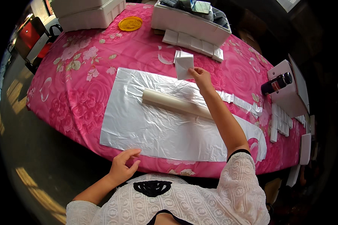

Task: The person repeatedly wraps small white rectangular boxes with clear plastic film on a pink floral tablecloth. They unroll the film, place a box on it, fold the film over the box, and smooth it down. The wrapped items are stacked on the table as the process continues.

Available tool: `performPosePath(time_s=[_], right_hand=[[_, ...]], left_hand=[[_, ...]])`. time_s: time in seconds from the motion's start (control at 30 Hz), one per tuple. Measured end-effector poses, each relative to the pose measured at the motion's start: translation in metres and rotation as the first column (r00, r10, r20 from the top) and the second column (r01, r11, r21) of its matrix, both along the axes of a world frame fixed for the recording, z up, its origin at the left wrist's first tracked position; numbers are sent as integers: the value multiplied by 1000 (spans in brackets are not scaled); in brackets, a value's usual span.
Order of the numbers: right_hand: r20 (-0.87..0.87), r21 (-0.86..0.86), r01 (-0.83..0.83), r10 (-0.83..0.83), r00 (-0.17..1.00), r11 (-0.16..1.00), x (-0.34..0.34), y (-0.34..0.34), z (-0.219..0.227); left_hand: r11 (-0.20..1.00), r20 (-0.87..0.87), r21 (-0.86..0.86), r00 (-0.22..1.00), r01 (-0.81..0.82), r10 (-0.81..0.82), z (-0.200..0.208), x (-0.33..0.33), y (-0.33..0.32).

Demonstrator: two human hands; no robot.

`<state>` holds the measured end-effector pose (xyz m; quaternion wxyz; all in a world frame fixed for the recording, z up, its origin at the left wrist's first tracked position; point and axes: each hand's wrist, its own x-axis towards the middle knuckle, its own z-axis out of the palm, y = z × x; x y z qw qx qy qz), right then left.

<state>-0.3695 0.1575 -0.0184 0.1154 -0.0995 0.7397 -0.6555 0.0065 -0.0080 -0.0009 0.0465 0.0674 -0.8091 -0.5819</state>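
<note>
My right hand point(202, 78) reaches over the table and pinches the lower right edge of a flat white packet point(184, 68). Part of another white piece point(177, 54) shows just behind it. Below this lies a wrinkled silvery plastic sheet point(127, 120), spread over the near half of the table. A long cream-white roll point(172, 104) rests across it, its right end hidden by my right forearm. At the near table edge my left hand point(125, 163) holds nothing; its fingers are apart, close to the sheet's front border.
Flat white packets point(193, 43) line up before a full foam box point(191, 20). White foam boxes point(90, 15) and a yellow round mat point(130, 23) sit far left. On the right are a dark bottle point(276, 83), a white carton point(285, 101) and small white packets point(279, 122). Pink flowered cloth point(75, 105) covers the table.
</note>
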Motion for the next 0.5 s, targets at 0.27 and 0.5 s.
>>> performPosePath(time_s=[0.27,0.5], right_hand=[[-135,672,177,-116,984,719,-81,-14,-18],[-31,737,120,-144,989,665,-127,5,-41]], left_hand=[[1000,33,8,999,7,-7,0,-15,-11],[1000,61,9,998,24,-25,-6,-19,-9]])
